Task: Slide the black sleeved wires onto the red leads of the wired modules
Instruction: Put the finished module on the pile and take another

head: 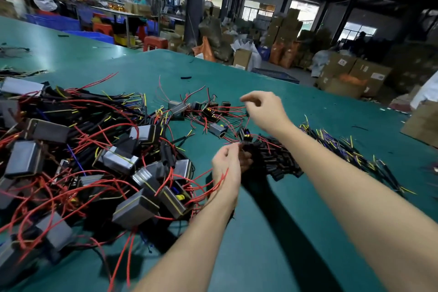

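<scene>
Green matting covers the desk in front of me, and nearly everything on it lies loose rather than in any container. To my left sits a big heap of wired modules, grey and black blocks tangled in red leads. A smaller scatter of modules lies farther out, near the middle. Just beyond my left hand is a bundle of black sleeved wires, and more sleeved wires with yellow and blue tips spread out to the right. My left hand is curled, pinching a thin red lead beside the black bundle. My right hand is raised above the small scatter, fingers bent as if pinching, though I cannot tell whether it holds anything. Blue crates stand past the desk's far edge; their contents are hidden. Cardboard boxes are stacked on the floor to the right.
</scene>
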The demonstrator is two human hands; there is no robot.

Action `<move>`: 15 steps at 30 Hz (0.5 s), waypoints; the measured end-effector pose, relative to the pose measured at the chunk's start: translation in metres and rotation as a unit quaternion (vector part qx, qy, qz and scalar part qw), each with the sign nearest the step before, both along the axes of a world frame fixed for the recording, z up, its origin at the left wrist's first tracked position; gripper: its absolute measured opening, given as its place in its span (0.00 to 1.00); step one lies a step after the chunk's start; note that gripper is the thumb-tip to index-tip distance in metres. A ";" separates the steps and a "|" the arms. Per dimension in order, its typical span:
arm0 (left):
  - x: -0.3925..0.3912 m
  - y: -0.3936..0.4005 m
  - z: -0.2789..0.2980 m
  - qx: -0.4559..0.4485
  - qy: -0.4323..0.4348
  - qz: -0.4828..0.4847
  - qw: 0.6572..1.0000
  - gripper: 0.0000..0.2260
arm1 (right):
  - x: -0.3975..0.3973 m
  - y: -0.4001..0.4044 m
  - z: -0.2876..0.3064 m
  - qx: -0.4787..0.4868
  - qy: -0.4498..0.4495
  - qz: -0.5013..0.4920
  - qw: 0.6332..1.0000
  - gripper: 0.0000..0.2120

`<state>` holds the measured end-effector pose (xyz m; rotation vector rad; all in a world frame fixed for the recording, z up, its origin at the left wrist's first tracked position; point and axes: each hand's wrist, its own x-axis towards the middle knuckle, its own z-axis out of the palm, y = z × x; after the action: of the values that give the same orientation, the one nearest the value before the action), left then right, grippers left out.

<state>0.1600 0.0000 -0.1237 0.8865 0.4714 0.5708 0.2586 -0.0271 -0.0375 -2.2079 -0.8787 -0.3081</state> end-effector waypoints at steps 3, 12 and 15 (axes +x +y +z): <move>-0.002 0.003 -0.002 0.064 -0.006 0.071 0.995 0.10 | 0.025 -0.021 -0.010 -0.061 0.053 -0.104 0.991 0.11; -0.002 0.008 -0.003 0.089 0.022 0.113 0.989 0.09 | 0.024 -0.005 -0.031 -0.275 0.080 -0.171 0.943 0.13; -0.003 0.007 -0.002 0.095 0.019 0.100 0.990 0.09 | 0.025 -0.009 -0.024 -0.098 0.047 -0.207 0.972 0.08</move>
<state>0.1572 0.0072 -0.1261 1.0404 0.5501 0.7936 0.2836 -0.0361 -0.0617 -2.5618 -0.4027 -0.3201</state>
